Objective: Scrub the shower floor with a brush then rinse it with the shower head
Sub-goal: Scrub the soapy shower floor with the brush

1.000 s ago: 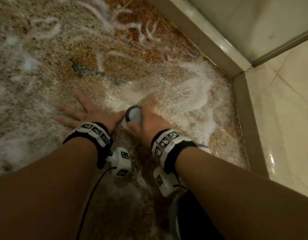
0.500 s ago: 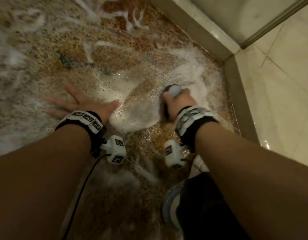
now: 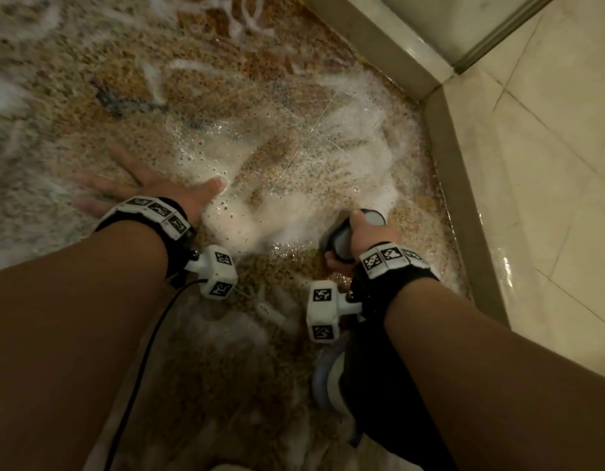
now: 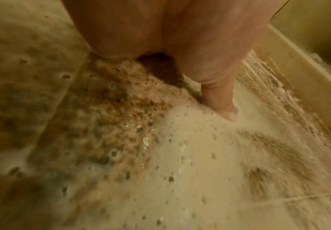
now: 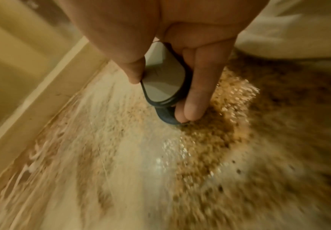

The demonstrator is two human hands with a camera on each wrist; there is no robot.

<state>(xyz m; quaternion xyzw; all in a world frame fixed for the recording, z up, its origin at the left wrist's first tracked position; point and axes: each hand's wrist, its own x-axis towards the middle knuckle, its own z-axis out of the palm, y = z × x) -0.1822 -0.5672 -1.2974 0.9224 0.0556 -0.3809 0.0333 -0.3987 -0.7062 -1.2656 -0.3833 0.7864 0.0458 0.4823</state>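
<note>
The shower floor [image 3: 100,73] fills most of the head view: a speckled brown-and-tan pebbled surface, wet and glinting, with white foam [image 3: 294,205] spread thickest through the centre and trailing in streaks toward 11 and 12 o'clock. A pale raised curb [image 3: 464,198] borders it from 1 down to 4 o'clock, with glossy cream tiles [image 3: 549,164] beyond. No brand or readable writing shows anywhere; the only markings are black-and-white square code tags on the wristbands [image 3: 389,260] and the small camera blocks under each wrist. The left hand [image 3: 151,188] lies flat on the floor at 9 o'clock, fingers straight and spread, thumb tip touching the edge of the foam, grasping nothing. The right hand [image 3: 362,236] sits just right of centre, near the curb, fingers and thumb curled around the brush [image 3: 342,239]. The brush is small, with a rounded grey top and a dark blue rim, pressed against the floor at the foam's lower edge; its bristles are hidden.
</note>
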